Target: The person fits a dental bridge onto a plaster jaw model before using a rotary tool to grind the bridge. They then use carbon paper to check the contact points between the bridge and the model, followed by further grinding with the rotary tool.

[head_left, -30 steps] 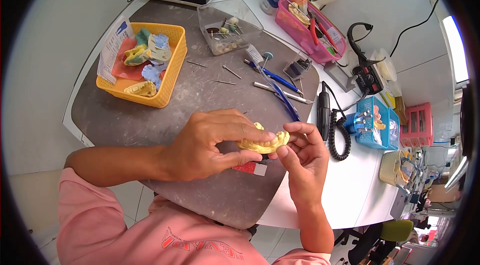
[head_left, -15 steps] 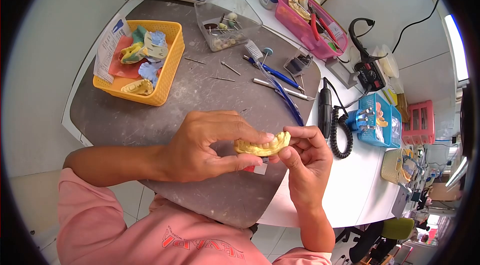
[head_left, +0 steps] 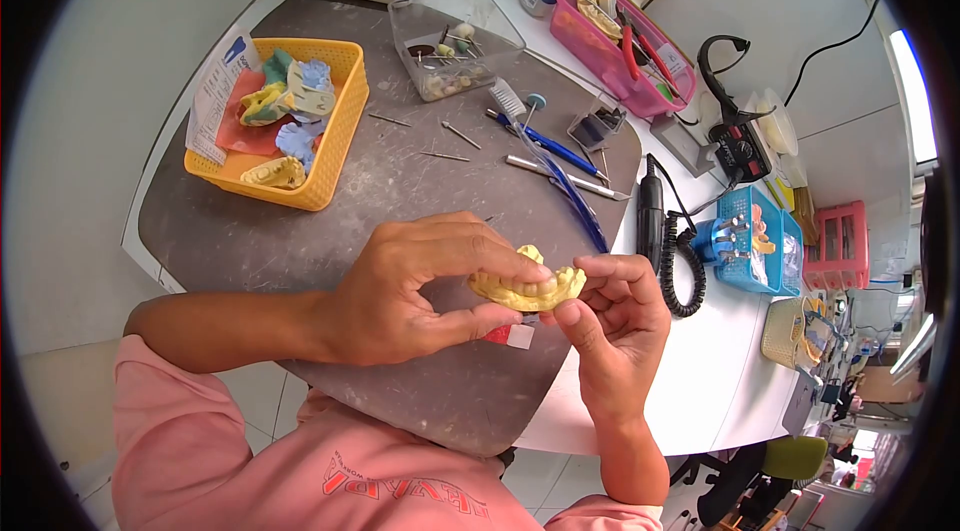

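A yellow plaster dental cast (head_left: pixel 545 298) is held above the front part of the grey work mat. My left hand (head_left: pixel 425 281) is closed on its left end, the index finger lying along the teeth and the thumb beneath. At the other end, the thumb and fingers of my right hand (head_left: pixel 620 321) pinch the cast's edge. Part of the cast is hidden by my fingers. Below it, a small red and white piece (head_left: pixel 512 335) shows on the mat, partly covered.
A yellow basket (head_left: pixel 345 131) with impressions and another cast stands at the left. A clear box (head_left: pixel 440 16) of burs, a toothbrush (head_left: pixel 508 101), a knife (head_left: pixel 560 176) and loose burs lie behind my hands. A black handpiece (head_left: pixel 651 221) rests at the right, near a blue basket (head_left: pixel 738 271).
The cast has tilted between my hands, so a raised part behind the teeth now shows above my left index finger. My right hand has shifted slightly to the right.
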The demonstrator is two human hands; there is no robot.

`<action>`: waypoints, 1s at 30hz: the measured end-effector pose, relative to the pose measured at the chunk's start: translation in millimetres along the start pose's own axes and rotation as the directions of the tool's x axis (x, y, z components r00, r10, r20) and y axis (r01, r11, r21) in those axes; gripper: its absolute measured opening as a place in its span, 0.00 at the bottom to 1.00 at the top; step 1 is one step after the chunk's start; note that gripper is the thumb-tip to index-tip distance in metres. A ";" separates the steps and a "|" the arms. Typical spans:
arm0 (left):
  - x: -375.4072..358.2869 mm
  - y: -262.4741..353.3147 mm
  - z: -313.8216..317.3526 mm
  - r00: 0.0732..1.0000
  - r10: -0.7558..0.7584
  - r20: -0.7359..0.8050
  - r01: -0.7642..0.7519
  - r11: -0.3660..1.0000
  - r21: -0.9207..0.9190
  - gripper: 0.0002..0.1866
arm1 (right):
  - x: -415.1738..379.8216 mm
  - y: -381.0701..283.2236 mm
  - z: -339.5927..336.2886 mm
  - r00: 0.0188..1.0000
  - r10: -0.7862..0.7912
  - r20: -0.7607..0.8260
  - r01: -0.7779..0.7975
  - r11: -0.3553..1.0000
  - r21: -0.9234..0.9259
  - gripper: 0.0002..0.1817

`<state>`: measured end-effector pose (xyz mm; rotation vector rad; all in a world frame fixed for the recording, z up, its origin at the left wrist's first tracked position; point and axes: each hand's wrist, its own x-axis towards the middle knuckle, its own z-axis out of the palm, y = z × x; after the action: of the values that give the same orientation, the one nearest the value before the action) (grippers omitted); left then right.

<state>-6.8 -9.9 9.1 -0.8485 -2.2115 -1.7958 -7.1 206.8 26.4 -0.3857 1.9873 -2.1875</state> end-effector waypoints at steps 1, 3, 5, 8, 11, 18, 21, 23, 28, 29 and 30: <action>0.3 2.2 0.5 0.999 -0.040 -0.012 0.040 0.999 -0.012 0.18 | 0.2 0.4 0.0 1.000 0.001 0.000 -0.001 1.000 0.000 0.17; 0.3 2.6 0.7 0.996 -0.080 -0.023 0.080 0.996 -0.026 0.19 | 0.9 1.5 0.0 1.000 -0.008 0.008 0.008 1.000 -0.023 0.17; 0.0 0.4 -0.2 0.998 -0.056 0.005 0.056 0.998 0.011 0.20 | 1.0 1.8 0.1 1.000 -0.007 0.012 0.007 1.000 -0.020 0.17; 1.6 1.6 -0.5 0.999 -0.050 -0.007 0.050 0.999 0.012 0.19 | 1.3 2.1 0.0 1.000 -0.003 0.015 0.003 1.000 -0.014 0.17; 1.5 0.8 -1.2 0.999 -0.032 0.007 0.032 0.999 0.029 0.18 | 1.5 2.1 -0.4 1.000 0.014 0.015 -0.014 1.000 0.000 0.17; -0.5 -2.7 0.1 1.000 0.002 -0.005 -0.002 1.000 -0.001 0.18 | 2.6 2.8 -0.8 0.997 0.082 0.015 -0.083 0.989 0.119 0.17; -0.6 -1.5 0.2 1.000 0.007 -0.013 -0.007 1.000 0.007 0.18 | 2.7 4.0 -1.5 0.994 0.105 0.016 -0.107 0.983 0.148 0.17; -1.5 -0.5 0.4 0.999 -0.028 -0.026 0.028 1.000 0.009 0.18 | 3.1 1.5 -0.4 0.991 0.137 0.013 -0.137 0.979 0.150 0.17; -1.0 -0.6 1.3 0.997 -0.020 -0.073 0.024 0.998 0.064 0.17 | 3.3 1.5 5.2 0.991 0.133 0.019 -0.134 0.987 0.089 0.20; -1.2 -0.7 1.5 0.995 -0.024 -0.097 0.031 0.997 0.070 0.17 | 2.6 -1.4 8.8 0.989 0.142 0.026 -0.144 0.987 0.077 0.22; -1.2 -0.6 1.1 0.995 -0.025 -0.098 0.033 0.997 0.071 0.17 | 2.0 -2.8 10.8 0.988 0.152 0.032 -0.154 0.986 0.064 0.23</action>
<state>-5.9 -9.4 7.7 -0.7034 -2.2239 -1.7191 -5.6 196.3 30.2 -0.2437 1.8581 -2.1357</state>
